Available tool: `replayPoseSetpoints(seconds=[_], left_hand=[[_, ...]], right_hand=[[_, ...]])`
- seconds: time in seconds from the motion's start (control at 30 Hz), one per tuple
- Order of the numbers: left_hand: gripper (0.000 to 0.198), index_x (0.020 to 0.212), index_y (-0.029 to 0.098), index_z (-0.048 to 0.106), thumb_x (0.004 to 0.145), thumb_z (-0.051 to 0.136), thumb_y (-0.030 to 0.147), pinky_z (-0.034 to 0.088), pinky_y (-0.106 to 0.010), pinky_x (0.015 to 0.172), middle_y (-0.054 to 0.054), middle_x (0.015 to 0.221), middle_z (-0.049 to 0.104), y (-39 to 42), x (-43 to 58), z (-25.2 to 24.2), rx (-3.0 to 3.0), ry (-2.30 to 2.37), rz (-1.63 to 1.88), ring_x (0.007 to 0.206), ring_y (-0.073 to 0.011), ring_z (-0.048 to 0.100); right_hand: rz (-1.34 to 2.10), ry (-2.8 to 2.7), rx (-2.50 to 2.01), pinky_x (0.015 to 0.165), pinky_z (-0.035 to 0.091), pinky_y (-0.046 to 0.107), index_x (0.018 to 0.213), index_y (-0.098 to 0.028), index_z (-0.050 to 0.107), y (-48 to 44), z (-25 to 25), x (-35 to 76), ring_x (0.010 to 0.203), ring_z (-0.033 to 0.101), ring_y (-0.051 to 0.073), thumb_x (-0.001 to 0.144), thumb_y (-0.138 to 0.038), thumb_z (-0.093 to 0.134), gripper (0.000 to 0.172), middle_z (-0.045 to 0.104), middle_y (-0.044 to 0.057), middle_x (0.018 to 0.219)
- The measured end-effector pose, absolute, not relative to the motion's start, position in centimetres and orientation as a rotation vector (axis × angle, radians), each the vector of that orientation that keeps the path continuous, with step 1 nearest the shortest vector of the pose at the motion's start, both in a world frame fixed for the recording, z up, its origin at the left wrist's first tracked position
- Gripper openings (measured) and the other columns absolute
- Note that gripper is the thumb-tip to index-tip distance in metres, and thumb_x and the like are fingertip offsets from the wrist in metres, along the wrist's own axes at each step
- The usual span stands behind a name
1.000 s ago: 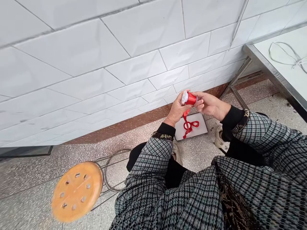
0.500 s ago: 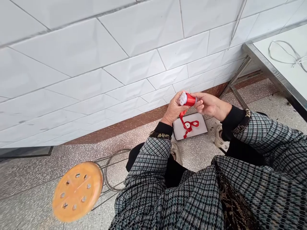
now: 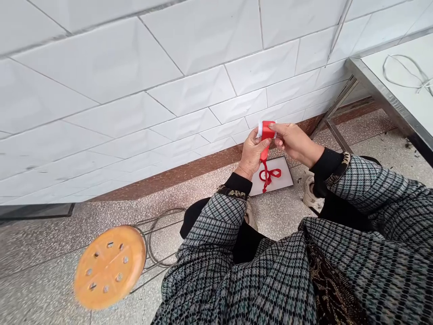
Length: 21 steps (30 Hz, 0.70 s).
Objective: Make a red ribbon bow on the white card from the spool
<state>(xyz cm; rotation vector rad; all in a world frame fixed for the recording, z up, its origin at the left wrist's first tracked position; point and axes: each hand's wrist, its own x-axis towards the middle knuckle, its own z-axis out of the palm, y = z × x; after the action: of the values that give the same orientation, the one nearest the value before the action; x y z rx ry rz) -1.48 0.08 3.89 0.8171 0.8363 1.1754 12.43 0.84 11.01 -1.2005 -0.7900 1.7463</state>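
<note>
A spool of red ribbon (image 3: 268,129) with white end rims is held between my two hands, in front of the tiled wall. My left hand (image 3: 251,155) is closed on its left side, the thumb on the ribbon below the spool. My right hand (image 3: 296,141) grips the right side, its thumb on the wound ribbon. A length of red ribbon (image 3: 265,168) hangs from the spool and ends in loops over a white box (image 3: 287,178) with dark edges on the floor. Whether the loops touch the box is unclear.
An orange round stool (image 3: 111,266) with holes and metal legs lies on its side at the lower left. A metal-framed table (image 3: 389,92) with a looped white cable (image 3: 402,58) stands at the right. My shoes flank the box.
The spool has turned, so its white labelled end no longer faces me. My left hand has shifted slightly right, with its thumb now on the ribbon below the spool.
</note>
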Motion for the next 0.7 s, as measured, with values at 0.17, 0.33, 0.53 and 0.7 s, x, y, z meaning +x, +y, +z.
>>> replayPoseSetpoints(seconds=[0.17, 0.33, 0.53, 0.7], left_hand=[[0.066, 0.127, 0.024, 0.064, 0.069, 0.095, 0.035, 0.042, -0.023, 0.053, 0.006, 0.072, 0.067, 0.6, -2.1, 2.9, 0.851, 0.9, 1.155, 0.051, -0.0062, 0.052], [0.078, 0.134, 0.026, 0.066, 0.063, 0.099, 0.031, 0.05, -0.023, 0.066, 0.0, 0.093, 0.076, 1.1, -2.8, 2.7, 0.895, 0.807, 1.111, 0.068, -0.0086, 0.063], [0.097, 0.15, 0.028, 0.055, 0.065, 0.099, 0.042, 0.044, -0.023, 0.051, 0.0, 0.094, 0.075, 0.7, -3.1, 3.2, 0.908, 0.723, 0.982, 0.051, -0.0067, 0.058], [0.104, 0.155, 0.027, 0.049, 0.065, 0.099, 0.044, 0.046, -0.025, 0.05, 0.003, 0.086, 0.073, 0.5, -2.9, 3.0, 0.913, 0.739, 0.961, 0.046, -0.0082, 0.059]], right_hand=[[1.991, -0.376, -1.177, 0.033, 0.024, 0.009, 0.089, -0.015, 0.06, 1.7, 11.9, 12.8, 0.036, 0.035, 0.002, 0.108, -0.011, 0.051, 0.022, 0.05, -0.007, 0.054], [2.16, -0.234, -1.164, 0.03, 0.027, 0.008, 0.093, -0.016, 0.059, 2.1, 11.7, 13.3, 0.034, 0.036, 0.002, 0.11, -0.014, 0.05, 0.019, 0.051, -0.006, 0.055], [2.096, -0.32, -1.155, 0.03, 0.027, 0.009, 0.093, -0.014, 0.059, 1.9, 12.0, 13.5, 0.034, 0.037, 0.002, 0.109, -0.011, 0.049, 0.019, 0.052, -0.006, 0.055], [2.113, -0.351, -1.164, 0.03, 0.027, 0.009, 0.095, -0.015, 0.06, 1.9, 11.9, 13.5, 0.034, 0.037, 0.003, 0.108, -0.013, 0.053, 0.015, 0.05, -0.007, 0.053]])
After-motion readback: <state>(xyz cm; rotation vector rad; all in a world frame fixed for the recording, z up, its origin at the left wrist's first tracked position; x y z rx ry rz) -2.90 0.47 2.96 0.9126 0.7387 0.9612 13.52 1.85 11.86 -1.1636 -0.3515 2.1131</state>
